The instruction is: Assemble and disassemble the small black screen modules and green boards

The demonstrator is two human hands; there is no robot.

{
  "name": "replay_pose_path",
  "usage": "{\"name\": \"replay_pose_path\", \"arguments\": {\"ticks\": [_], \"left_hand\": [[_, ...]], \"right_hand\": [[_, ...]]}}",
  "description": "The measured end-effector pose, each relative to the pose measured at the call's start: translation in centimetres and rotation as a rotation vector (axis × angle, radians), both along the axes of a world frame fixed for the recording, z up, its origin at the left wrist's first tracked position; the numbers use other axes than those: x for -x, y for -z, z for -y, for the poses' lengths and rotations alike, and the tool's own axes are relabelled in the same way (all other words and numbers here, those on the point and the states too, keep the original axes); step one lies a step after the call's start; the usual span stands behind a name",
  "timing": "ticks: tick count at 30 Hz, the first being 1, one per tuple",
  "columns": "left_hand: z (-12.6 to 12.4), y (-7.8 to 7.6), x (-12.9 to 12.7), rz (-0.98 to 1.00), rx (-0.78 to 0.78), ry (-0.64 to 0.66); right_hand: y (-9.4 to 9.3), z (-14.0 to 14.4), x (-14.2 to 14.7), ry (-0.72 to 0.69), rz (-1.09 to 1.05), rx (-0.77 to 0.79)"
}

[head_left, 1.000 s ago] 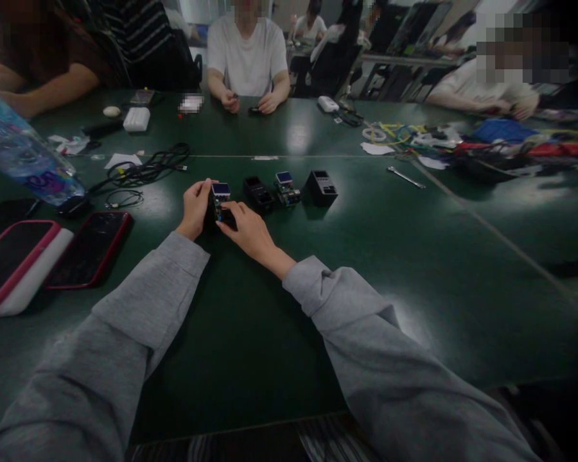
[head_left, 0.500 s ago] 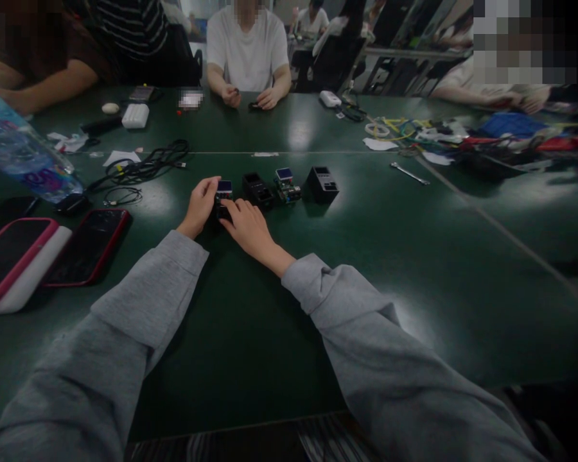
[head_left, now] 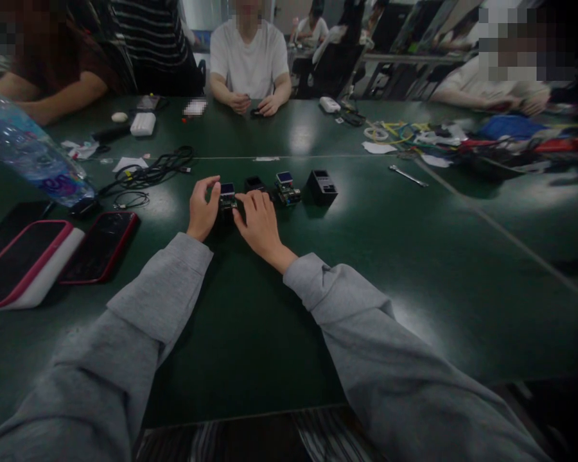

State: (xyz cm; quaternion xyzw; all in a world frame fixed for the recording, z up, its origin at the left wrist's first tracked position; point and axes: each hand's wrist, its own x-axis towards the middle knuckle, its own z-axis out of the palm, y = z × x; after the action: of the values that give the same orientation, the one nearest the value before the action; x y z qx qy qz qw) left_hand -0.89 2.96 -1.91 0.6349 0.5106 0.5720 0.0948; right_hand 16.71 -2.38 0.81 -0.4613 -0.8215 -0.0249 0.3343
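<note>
A small circuit board with a little screen (head_left: 228,190) is between my hands on the green table (head_left: 250,333). My left hand (head_left: 204,208) grips its left side, fingers bent around the edge. My right hand (head_left: 260,221) has its thumb and forefinger closed at the board's right edge; the exact contact is too small to see. The board's lower part is dark and partly hidden. Just behind my right hand lies a black case (head_left: 254,184), partly covered. Farther right stand a second circuit board with a screen (head_left: 286,187) and an upright black case (head_left: 322,187).
To the left are phones (head_left: 101,247), a plastic bottle (head_left: 33,151) and a black cable (head_left: 166,165). A wrench (head_left: 408,176) lies at right, before a heap of wires (head_left: 491,144). Across the table a person in a white shirt (head_left: 248,61) handles a small dark object.
My right hand has drawn slightly right, from over the board's front to its right edge, and now covers more of the black case. My left hand stays at the board. The view has shifted slightly.
</note>
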Motion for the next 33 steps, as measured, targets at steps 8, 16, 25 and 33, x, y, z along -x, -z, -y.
{"name": "replay_pose_path", "arguments": {"ticks": [8,16,25,33], "left_hand": [[3.3,-1.7,-1.0,-0.369,-0.12,0.065],[5.8,-1.7,-0.1,-0.669,-0.106,0.13],[5.7,-1.3,0.0,-0.776,-0.021,0.087],[5.7,-1.5,-0.3,-0.788,-0.002,0.085]], "right_hand": [[0.8,-1.5,-3.8,0.101,-0.03,-0.01],[1.5,-0.7,-5.1,-0.002,0.022,0.057],[1.3,0.6,-6.4,-0.095,0.085,0.072],[1.4,-2.1,-12.0,0.09,0.066,0.037]]}}
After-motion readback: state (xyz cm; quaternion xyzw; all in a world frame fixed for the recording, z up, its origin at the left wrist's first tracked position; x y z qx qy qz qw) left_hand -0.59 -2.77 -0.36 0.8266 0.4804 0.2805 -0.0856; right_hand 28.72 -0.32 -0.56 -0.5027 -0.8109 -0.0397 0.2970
